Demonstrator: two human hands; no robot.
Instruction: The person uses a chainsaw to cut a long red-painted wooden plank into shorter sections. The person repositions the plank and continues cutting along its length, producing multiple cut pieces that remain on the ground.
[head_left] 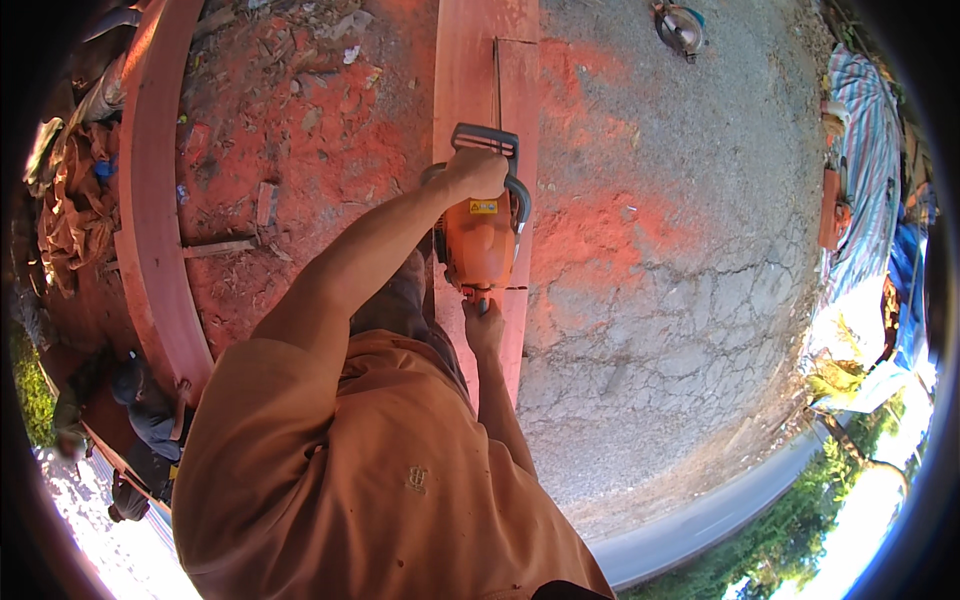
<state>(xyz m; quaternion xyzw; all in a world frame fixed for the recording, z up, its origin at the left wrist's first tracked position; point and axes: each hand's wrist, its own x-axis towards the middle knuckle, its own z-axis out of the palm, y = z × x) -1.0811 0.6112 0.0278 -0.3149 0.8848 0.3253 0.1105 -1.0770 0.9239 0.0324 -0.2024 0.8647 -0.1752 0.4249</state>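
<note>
Over the reddish board (465,60) I hold an orange chainsaw (484,248), likely heavy and rigid, by its surest holds: left hand (476,174) clamped on the front handle (523,202), right hand (484,326) seemingly around the rear.

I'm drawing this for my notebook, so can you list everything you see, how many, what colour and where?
Chainsaw: one, orange and black, over the middle plank
Middle plank: one, reddish, below the chainsaw
Left plank: one, reddish, towards the left
Circular saw: apparently one, mostly silver, top right
Sawdust: many patches, red-orange, on the ground
Wood scraps: several, brown, between the planks
Striped tarp: one, multicoloured, far right
Crumpled sheets: uncountable, brown, far left
Other people: at least one, dark clothes, lower left
Road: one, grey, lower right
Shirt: one, orange-brown, lower middle
Left hand: one, bare, gripping the chainsaw's front
Right hand: one, bare, gripping the chainsaw's rear
</note>
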